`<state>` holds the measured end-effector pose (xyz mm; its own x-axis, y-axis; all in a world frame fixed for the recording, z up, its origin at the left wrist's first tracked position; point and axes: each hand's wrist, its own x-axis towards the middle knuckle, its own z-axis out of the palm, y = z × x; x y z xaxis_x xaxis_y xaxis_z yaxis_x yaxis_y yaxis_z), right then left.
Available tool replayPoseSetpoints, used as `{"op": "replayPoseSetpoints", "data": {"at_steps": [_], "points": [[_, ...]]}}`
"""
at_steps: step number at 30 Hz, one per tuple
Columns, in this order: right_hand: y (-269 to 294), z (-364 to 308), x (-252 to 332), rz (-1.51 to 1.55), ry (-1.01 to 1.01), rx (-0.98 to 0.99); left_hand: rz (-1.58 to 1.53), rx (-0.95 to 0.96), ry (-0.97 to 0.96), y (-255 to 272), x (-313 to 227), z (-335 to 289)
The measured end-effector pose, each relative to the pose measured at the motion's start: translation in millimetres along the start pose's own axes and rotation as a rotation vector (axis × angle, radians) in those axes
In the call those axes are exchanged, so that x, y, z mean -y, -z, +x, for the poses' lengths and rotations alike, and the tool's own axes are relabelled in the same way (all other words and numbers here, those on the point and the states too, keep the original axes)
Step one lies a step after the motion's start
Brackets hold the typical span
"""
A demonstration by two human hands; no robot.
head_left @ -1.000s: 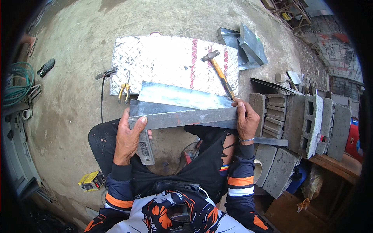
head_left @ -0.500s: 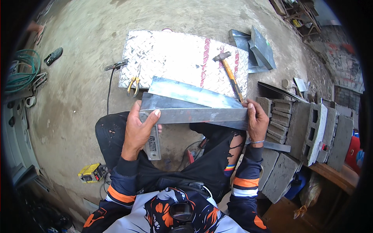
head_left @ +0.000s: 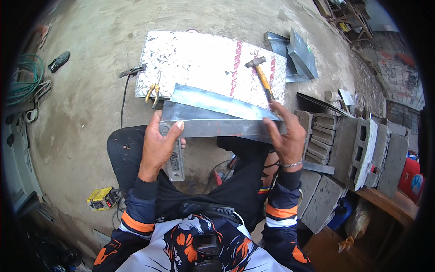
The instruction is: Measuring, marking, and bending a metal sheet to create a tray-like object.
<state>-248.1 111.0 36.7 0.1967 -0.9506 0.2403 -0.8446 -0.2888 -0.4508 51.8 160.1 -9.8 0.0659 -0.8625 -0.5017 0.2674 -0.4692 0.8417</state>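
Left hand (head_left: 156,147) is clamped on the left end of a long, grey, straight-edged metal piece (head_left: 217,128), which lies level above the person's lap; right hand (head_left: 289,138) is at its other end, thumb and fingers spread apart, contact unclear. Below the left hand hangs a grey metal bar with a recessed face (head_left: 175,165). Beyond stands a silvery diamond-plate tabletop (head_left: 199,59), bearing a yellow-handled steel hammer (head_left: 262,79) and yellow-handled pliers (head_left: 157,93) at its near-left edge.
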Motion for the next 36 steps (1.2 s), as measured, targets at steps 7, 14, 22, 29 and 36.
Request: {"op": "replayPoseSetpoints", "data": {"at_steps": [7, 14, 22, 29, 36], "points": [[-11.7, 8.4, 9.4, 0.182, -0.107, 0.290, -0.007, 0.006, -0.015, 0.1, 1.7, 1.5], [-12.8, 13.8, 8.5, 0.314, -0.202, 0.332, -0.001, 0.006, -0.015, 0.6, 1.5, 1.4], [-12.1, 18.4, 7.5, 0.342, -0.160, 0.332, -0.009, 0.014, -0.006, 1.3, 0.9, 0.8], [-11.4, 25.0, 3.1, 0.342, -0.148, 0.406, -0.005, 0.011, -0.011, 2.0, 1.1, 1.7], [-7.6, 38.1, -2.9, 0.344, -0.153, 0.521, -0.011, 0.011, -0.013, 1.1, 0.9, 2.0]]}}
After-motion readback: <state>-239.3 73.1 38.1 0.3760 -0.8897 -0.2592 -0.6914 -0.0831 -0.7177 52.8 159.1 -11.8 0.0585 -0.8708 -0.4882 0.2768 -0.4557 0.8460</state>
